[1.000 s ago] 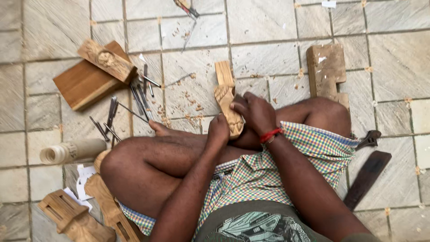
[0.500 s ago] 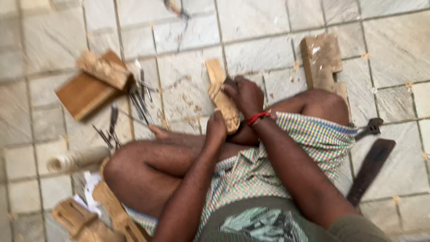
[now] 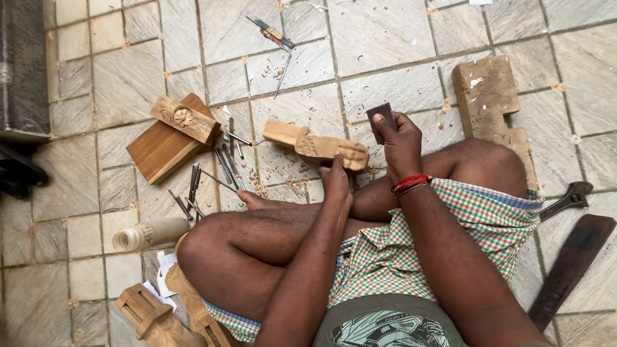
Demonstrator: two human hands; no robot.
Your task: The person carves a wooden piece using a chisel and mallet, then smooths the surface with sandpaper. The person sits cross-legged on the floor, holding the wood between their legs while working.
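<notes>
Both arms reach forward: left hand [image 3: 336, 183] grips carved wooden piece [image 3: 316, 146], right hand [image 3: 401, 142] pinches dark block [image 3: 380, 117].

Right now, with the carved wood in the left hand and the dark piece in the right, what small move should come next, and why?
Probably bring the small dark piece down onto the carved wooden piece. The right hand holds it raised, just off the carving's near end, while the left hand steadies that end over the floor.
</notes>
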